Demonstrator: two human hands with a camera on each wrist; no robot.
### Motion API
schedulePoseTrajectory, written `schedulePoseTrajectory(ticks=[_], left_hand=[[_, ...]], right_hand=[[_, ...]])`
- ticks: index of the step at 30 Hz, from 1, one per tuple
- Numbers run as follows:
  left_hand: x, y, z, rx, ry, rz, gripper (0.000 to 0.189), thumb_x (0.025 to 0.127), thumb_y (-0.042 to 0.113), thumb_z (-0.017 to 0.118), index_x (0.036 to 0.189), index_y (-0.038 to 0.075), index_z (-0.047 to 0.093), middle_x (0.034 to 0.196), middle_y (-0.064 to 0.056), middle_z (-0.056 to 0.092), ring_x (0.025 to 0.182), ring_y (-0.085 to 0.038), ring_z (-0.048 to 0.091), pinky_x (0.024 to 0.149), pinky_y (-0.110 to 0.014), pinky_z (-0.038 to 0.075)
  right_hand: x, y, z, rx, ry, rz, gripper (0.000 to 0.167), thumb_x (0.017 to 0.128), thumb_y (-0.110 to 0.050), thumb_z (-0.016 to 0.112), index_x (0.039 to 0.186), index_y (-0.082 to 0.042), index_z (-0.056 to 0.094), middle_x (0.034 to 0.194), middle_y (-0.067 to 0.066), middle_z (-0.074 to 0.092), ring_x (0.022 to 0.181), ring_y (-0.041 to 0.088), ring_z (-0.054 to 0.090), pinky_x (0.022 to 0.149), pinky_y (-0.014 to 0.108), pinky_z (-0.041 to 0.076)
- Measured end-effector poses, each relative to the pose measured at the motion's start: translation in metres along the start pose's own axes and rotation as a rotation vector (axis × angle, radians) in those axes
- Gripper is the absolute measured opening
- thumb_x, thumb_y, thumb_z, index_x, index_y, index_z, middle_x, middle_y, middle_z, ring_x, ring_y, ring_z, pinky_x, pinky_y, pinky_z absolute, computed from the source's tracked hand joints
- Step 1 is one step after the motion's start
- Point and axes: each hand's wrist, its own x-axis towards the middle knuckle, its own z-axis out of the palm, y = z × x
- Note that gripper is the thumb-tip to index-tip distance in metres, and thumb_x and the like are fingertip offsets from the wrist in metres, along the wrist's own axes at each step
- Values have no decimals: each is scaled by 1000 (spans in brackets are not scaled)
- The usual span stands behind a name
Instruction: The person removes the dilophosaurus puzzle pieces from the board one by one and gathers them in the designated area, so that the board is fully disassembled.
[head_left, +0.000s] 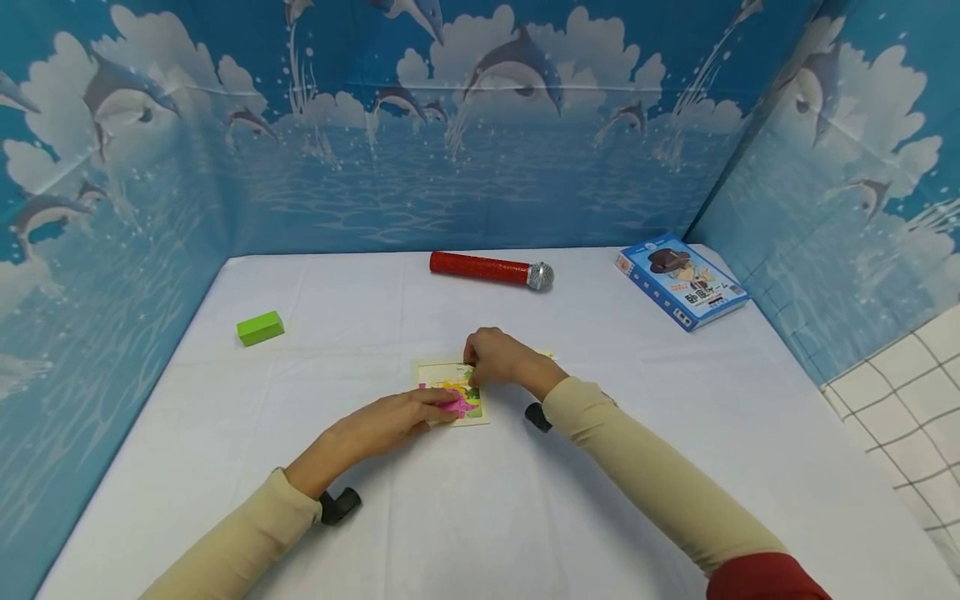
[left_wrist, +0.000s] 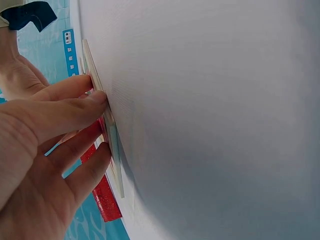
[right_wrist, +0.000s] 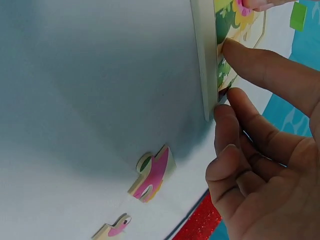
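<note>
A small jigsaw puzzle [head_left: 471, 398] with a pink and yellow picture lies in a pale frame [right_wrist: 202, 60] on the white table. My left hand [head_left: 386, 421] rests its extended fingers on the picture from the left, its thumb [left_wrist: 85, 111] near the frame's edge. At the far right corner, my right hand [head_left: 501, 358] pinches a green-patterned puzzle piece [right_wrist: 224, 70] between thumb and index finger. The other right fingers curl inward beside the frame. Two loose pieces lie apart from the frame: a pink one [right_wrist: 156, 174] and another partly cut off [right_wrist: 115, 229].
Behind the puzzle lies a red microphone [head_left: 483, 268] with a silver head. A green block [head_left: 260, 328] sits at the left, and a blue box [head_left: 682, 281] at the back right. Dolphin-print curtains [head_left: 450, 183] border the table's back and sides.
</note>
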Motion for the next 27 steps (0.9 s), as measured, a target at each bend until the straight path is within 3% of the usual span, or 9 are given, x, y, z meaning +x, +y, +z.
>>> schedulePoseTrajectory(ticks=[12,19,23,27], left_hand=[[1,0,0,-4,-8,-5,43,91,-1,67,133,8,63,149,-7,47,137,-24,43,105,-40,43],[1,0,0,-7,-14,-8,42,92,0,66,133,7,63,149,-7,47,136,-24,44,104,-40,44],[1,-1,1,-4,-14,-9,42,92,0,66,133,8,63,149,-6,47,137,-23,43,105,-39,43],[1,-1,2,-4,-16,-11,42,92,1,66,133,8,63,149,-6,47,138,-22,42,105,-39,43]], right_hand=[[3,7,0,82,-11,4,29,80,-11,80,98,-8,58,92,5,53,88,18,48,77,30,43],[-1,13,0,150,84,-33,13,85,-6,76,94,-9,67,87,0,62,84,16,55,77,27,49],[-6,17,-4,246,148,-40,4,87,-7,75,90,-9,75,84,-2,69,76,13,58,68,24,51],[-12,25,-11,355,181,-21,4,87,-10,76,90,-9,78,86,-2,73,65,14,57,55,25,49]])
